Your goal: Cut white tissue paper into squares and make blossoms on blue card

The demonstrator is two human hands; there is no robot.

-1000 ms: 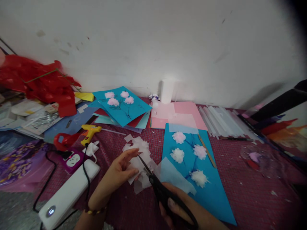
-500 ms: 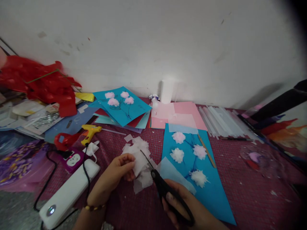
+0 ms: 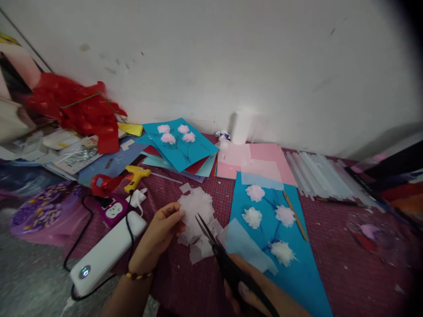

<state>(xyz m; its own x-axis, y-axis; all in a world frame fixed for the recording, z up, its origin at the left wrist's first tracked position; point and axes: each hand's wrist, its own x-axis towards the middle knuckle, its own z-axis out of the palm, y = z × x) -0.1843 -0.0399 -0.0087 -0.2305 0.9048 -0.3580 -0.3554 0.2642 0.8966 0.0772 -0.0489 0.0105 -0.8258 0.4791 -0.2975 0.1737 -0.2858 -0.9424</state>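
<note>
My right hand (image 3: 246, 281) grips black-handled scissors (image 3: 220, 255) whose blades point up and left, slightly parted, over a pile of thin white tissue paper pieces (image 3: 196, 207). At the pile's left edge, my left hand (image 3: 167, 229) pinches a piece of tissue paper, which blends with the pieces behind it. Beside the scissors, a larger translucent sheet (image 3: 243, 242) overlaps a blue card (image 3: 306, 268). White and pale pink paper flowers (image 3: 253, 218) sit on that card among drawn dark blue stems. A brown pencil-like stick (image 3: 295, 215) lies along its right side.
Left lie a yellow glue gun (image 3: 136, 176), a purple socket block (image 3: 113, 211) and a white power bank (image 3: 107, 253) with black cables. Behind are a finished blue flower card (image 3: 180, 152), pink paper (image 3: 272, 154) and a white roll (image 3: 241, 127). Translucent sticks (image 3: 327, 174) lie right.
The view has turned left, so everything sits further right. The scissors have drawn back from the paper at my left hand, and their blades have parted slightly.
</note>
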